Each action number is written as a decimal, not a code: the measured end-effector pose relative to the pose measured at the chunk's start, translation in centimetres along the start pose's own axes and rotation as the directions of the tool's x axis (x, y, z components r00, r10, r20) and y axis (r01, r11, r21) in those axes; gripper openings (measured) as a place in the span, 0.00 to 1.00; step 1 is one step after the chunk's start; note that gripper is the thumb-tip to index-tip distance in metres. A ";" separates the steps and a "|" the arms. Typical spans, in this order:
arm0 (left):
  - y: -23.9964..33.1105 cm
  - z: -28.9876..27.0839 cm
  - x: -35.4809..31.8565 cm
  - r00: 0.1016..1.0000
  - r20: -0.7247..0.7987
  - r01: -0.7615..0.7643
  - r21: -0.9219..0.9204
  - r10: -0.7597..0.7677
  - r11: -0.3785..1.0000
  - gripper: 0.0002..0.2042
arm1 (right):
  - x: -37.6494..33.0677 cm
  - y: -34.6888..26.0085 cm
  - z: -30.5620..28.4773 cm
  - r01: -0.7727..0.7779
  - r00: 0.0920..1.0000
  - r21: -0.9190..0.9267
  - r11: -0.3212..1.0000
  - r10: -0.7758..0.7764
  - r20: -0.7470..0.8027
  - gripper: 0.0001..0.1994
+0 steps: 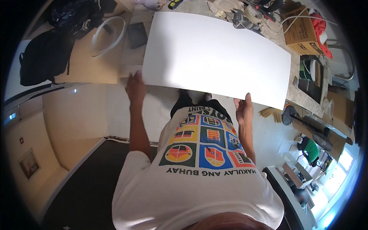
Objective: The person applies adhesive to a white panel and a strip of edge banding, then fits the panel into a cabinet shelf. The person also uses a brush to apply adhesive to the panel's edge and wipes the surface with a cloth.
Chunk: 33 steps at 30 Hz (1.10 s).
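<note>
A large white rectangular board (218, 57) lies over the worktop, its near edge jutting out toward my body. At its near left corner is my left hand (136, 90), fingers closed on the side edge and a little blurred. My right hand (244, 109) pinches the near edge toward the right, thumb on top and fingers curled below. Past the board's left side rests a dark flat square piece (137, 35). Beyond its far edge, tools and a roll of tape (253, 15) lie in a cluster.
The stone-patterned worktop (293, 82) holds a cardboard box (303, 32) at the far right, near a sink (312, 88) with containers. At left, a black bag (48, 57) and a coiled white strip (109, 36) lie on a brown sheet (90, 71). A fan (322, 142) stands at right.
</note>
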State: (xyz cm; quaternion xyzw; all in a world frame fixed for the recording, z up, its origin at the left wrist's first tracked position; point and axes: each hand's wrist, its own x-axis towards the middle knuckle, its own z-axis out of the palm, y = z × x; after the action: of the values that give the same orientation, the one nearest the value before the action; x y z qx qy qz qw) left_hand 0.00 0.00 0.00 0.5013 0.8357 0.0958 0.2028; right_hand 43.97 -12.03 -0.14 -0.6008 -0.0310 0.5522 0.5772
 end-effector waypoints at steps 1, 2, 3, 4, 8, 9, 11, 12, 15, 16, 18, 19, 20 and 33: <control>-1.4 -0.9 -0.4 0.968 0.216 0.170 -0.212 -0.124 0.962 0.20 | -0.1 -0.2 -0.2 0.027 0.999 -0.022 0.999 -0.028 -0.029 0.28; -1.8 -0.5 -0.9 0.994 0.097 0.076 -0.400 -0.040 0.913 0.19 | -0.3 -0.5 -0.4 0.043 0.995 -0.063 0.997 -0.049 -0.092 0.28; -3.1 -1.2 0.0 0.999 -0.050 -0.044 -0.551 0.019 0.833 0.18 | -0.4 0.3 1.7 0.040 0.997 0.019 0.999 -0.039 -0.062 0.24; -3.5 -0.8 -0.7 0.991 -0.134 -0.077 -0.680 -0.020 0.729 0.18 | -0.7 -0.4 1.7 0.032 0.997 0.062 0.998 -0.027 -0.074 0.21; -0.1 2.5 -2.5 0.997 -0.035 0.009 -0.846 -0.072 0.532 0.18 | -1.9 -1.8 3.4 0.017 0.995 0.104 0.994 -0.007 -0.097 0.17; 0.5 2.2 -2.8 0.991 0.076 0.117 -0.891 -0.110 0.438 0.19 | -2.2 -1.5 4.0 0.022 0.993 0.108 0.994 -0.009 -0.114 0.17; 1.5 1.8 -2.9 0.979 0.170 0.197 -0.937 -0.117 0.287 0.19 | -2.2 -1.8 4.6 -0.023 0.999 0.134 0.991 0.029 -0.044 0.16; 1.4 1.5 -3.3 0.971 0.218 0.235 -0.949 -0.101 0.210 0.19 | -2.6 -1.9 4.4 -0.055 0.998 0.149 0.987 0.061 -0.033 0.16; 1.3 0.5 -2.5 0.968 0.244 0.251 -0.937 -0.059 0.243 0.20 | -2.2 -1.6 4.4 -0.052 0.998 0.123 0.991 0.055 -0.019 0.15; 1.1 0.2 -2.4 0.973 0.226 0.228 -0.941 -0.038 0.252 0.20 | -2.0 -1.4 3.9 -0.077 0.997 0.127 0.989 0.080 -0.020 0.15; 0.9 0.2 -1.9 0.983 0.179 0.164 -0.953 0.039 0.257 0.20 | -1.4 -1.2 2.5 -0.095 0.995 0.056 0.994 0.097 -0.019 0.17; 0.6 0.2 -1.7 0.975 0.214 0.190 -0.935 0.051 0.299 0.21 | -1.3 -1.4 1.4 -0.103 0.994 -0.053 0.993 0.105 0.038 0.20; -0.1 -0.1 -1.6 0.968 0.238 0.199 -0.918 0.074 0.344 0.21 | -1.5 -1.5 0.3 -0.117 0.992 -0.170 0.978 0.123 0.028 0.23; 0.1 0.4 -2.6 0.986 0.088 0.143 -0.884 -0.144 0.445 0.23 | 1.1 -4.4 -12.9 0.436 0.674 -0.283 0.854 -0.518 -0.526 0.21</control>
State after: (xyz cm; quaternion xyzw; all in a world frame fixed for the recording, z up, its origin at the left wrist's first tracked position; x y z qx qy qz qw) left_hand 1.40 -2.27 0.29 0.2499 0.7027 0.4990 0.4412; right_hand 56.05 -18.39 -1.20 -0.7485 -0.0449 0.1662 0.6405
